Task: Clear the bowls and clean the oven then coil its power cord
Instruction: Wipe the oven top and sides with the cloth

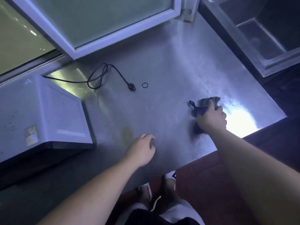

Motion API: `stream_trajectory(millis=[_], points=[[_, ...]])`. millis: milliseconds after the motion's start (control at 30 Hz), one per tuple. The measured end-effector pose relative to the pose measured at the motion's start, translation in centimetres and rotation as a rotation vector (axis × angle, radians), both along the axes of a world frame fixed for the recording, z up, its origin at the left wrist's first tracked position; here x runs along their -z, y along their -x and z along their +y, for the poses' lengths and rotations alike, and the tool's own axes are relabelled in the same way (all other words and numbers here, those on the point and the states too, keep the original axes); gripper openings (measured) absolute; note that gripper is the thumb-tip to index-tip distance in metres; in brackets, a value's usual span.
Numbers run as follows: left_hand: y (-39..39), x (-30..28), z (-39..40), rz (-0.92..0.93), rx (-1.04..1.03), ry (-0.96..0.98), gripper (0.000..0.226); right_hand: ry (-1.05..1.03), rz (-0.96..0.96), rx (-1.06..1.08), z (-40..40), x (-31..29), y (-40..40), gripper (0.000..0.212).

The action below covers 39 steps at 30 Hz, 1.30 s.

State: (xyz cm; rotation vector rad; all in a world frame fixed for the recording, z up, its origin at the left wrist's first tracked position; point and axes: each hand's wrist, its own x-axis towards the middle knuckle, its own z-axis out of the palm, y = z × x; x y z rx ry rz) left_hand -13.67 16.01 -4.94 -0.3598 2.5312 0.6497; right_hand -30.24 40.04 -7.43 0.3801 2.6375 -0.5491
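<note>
One right hand (211, 118) clenching dark cloth (203, 104) on counter (162, 62), left hand (140, 149) loosely curled, empty

I count one oven (43, 111), one power cord (103, 75), one small black ring (145, 85), one dark cloth (203, 106) under my right grip (211, 119), on one worktop (170, 70).

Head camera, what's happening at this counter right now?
A person stands at a steel counter. The right hand grips a dark cloth pressed on the counter's right side. The left hand rests loosely curled on the surface, empty. The white oven sits at the left; its black power cord lies uncoiled, its plug beside a small black band. No bowls are visible.
</note>
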Motion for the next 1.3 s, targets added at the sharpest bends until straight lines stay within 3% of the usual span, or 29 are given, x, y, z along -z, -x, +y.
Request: stream_trajectory(millis=[367, 500, 667, 967, 1300], points=[[-3.1, 0.2, -1.6, -0.033, -0.114, -0.046, 0.035, -0.159, 0.004, -0.25, -1.2, 2.5, -2.3, 0.029], [-4.3, -0.1, -2.8, -0.008, -0.194, -0.047, 0.034, -0.063, 0.036, -0.339, -3.3, 1.8, -2.5, 0.039], [-6.1, -0.5, -5.1, 0.003, -0.302, -0.021, 0.036, 0.117, 0.121, -0.457, -9.0, 1.2, -3.4, 0.067], [-10.4, 0.4, -9.8, 0.052, -0.445, -0.004, 0.032, 0.17, 0.183, -0.745, -17.6, 5.4, -9.8, 0.061], [-12.2, 2.5, -14.9, 0.14, -0.442, -0.018, 0.034, 0.126, 0.199, -0.841, -33.1, 5.3, -0.2, 0.065]])
